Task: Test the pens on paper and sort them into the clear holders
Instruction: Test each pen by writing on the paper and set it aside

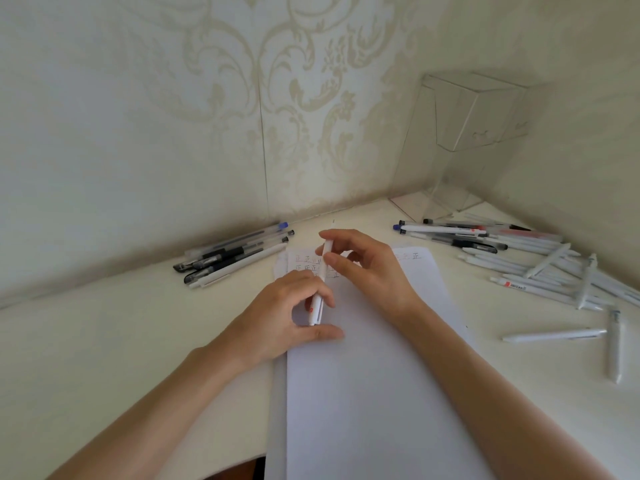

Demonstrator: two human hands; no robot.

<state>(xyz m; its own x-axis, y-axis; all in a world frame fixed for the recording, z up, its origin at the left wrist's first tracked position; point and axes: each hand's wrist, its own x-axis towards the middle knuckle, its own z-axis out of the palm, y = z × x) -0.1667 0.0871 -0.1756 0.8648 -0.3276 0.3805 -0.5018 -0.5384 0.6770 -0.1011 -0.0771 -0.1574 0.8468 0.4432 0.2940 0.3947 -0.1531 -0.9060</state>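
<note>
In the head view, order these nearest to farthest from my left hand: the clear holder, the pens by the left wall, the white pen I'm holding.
1. White pen, gripped in the left hand itself, over the paper.
2. Pens by the left wall, just beyond the hand, to its left.
3. Clear holder, far back in the right corner.

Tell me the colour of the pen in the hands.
The pen is white, with a small red mark on its barrel; the head view shows it.
</note>
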